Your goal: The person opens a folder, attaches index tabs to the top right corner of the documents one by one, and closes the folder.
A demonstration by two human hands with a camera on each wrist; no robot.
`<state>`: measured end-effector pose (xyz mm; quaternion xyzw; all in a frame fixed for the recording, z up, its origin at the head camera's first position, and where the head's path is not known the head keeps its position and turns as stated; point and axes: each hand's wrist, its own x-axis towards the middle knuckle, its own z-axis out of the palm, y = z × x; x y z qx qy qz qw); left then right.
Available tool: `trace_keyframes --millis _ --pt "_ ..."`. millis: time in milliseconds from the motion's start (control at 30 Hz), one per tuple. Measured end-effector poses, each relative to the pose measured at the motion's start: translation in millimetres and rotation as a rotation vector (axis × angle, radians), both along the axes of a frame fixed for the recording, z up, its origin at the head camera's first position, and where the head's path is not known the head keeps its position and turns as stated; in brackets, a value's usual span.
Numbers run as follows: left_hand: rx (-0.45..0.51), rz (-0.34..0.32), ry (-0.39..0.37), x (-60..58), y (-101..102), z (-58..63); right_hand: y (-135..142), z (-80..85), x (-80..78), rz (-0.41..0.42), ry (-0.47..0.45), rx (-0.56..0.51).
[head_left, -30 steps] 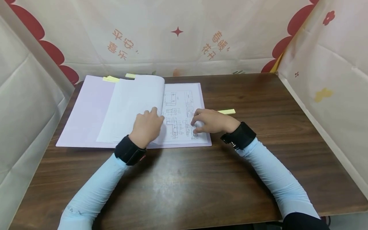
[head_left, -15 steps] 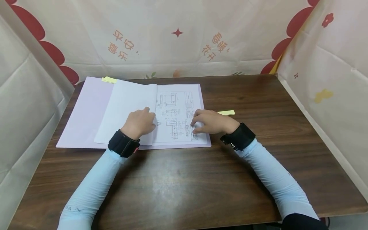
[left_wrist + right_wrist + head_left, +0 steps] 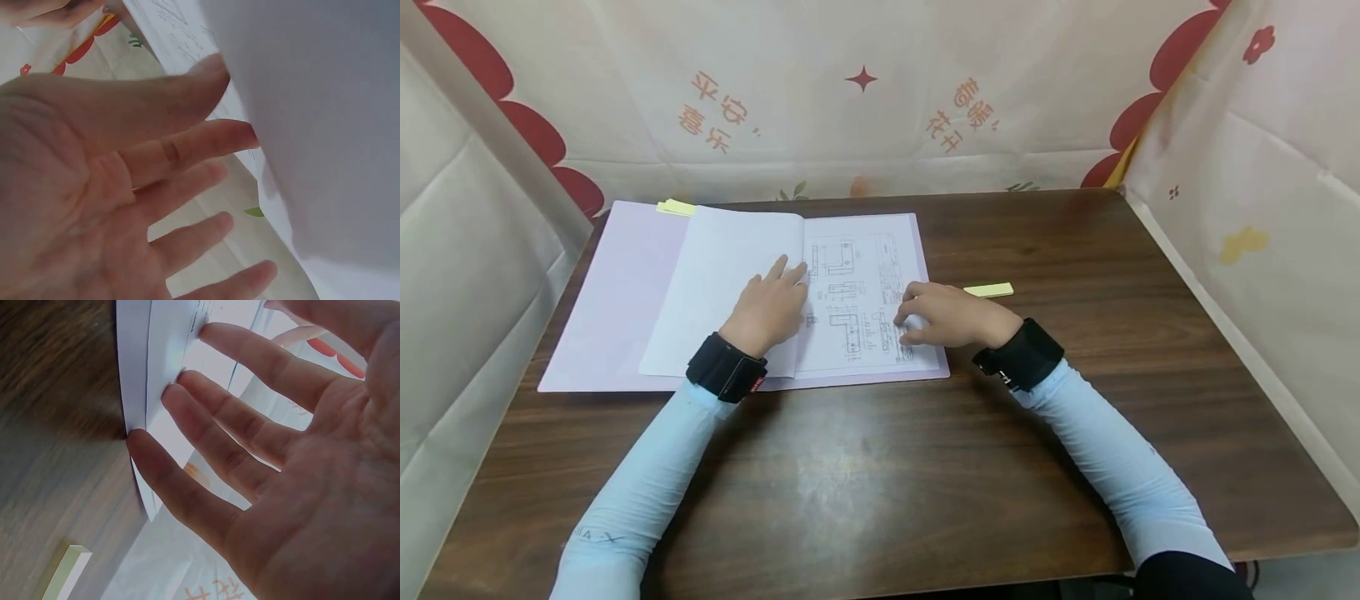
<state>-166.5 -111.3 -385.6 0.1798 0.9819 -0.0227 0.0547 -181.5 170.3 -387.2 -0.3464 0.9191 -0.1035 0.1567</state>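
Note:
A light purple folder (image 3: 598,317) lies spread out on the table. On its left part rests a turned-over blank white page (image 3: 722,258), and on the right a sheet with printed technical drawings (image 3: 857,292). My left hand (image 3: 769,307) touches the blank page beside the fold, fingers spread; the left wrist view has thumb and index fingertips at the page's edge. At the right border of the drawing sheet rests my right hand (image 3: 951,315), its fingertips on the paper and folder edge in the right wrist view. Neither hand grips anything.
Yellow sticky notes (image 3: 676,207) show at the folder's top left. A narrow pale yellow block (image 3: 989,290) lies right of the folder, behind my right hand. The brown wooden table (image 3: 865,483) is bordered by patterned cloth (image 3: 865,142) at the back and sides.
The raised page has come down flat on the left. My left hand moved left with it, then forward a little, its fingers spreading. The right hand has stayed in place.

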Motion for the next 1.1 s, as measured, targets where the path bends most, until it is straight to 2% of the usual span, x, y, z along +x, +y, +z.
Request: trace_keyframes --millis 100,200,267,367,500,600,700,800,900,1000,1100 --pt "0.001 0.005 -0.015 -0.8 2 -2.1 1 -0.7 0.4 -0.007 -0.012 -0.007" --pt "-0.004 -0.014 0.005 1.5 7 -3.8 2 -0.9 0.7 -0.010 -0.023 -0.013" --pt "-0.010 -0.049 0.023 5.0 12 -3.8 3 -0.6 0.8 -0.012 -0.033 -0.015" --pt "0.001 -0.137 0.034 13.1 23 -3.4 5 -0.1 0.2 -0.014 -0.037 -0.019" --pt "0.043 -0.247 0.008 23.7 39 -5.4 7 1.2 -1.0 -0.023 -0.034 -0.019" --pt "0.060 -0.277 -0.002 28.2 46 -9.7 8 3.5 -2.4 -0.014 -0.021 -0.024" --pt "0.072 -0.279 0.006 30.4 49 -13.7 14 9.2 -5.8 -0.032 0.024 -0.060" --pt "0.081 -0.284 0.024 31.5 51 -15.1 28 16.0 -13.7 -0.136 0.116 -0.108" --pt "0.080 -0.289 0.030 32.0 51 -15.3 48 19.7 -22.6 -0.309 0.185 -0.115" --pt "0.073 -0.290 0.026 32.6 52 -14.7 65 17.1 -29.8 -0.444 0.159 -0.065" --pt "0.065 -0.298 0.014 34.0 52 -12.7 76 9.3 -35.1 -0.508 0.087 -0.010"
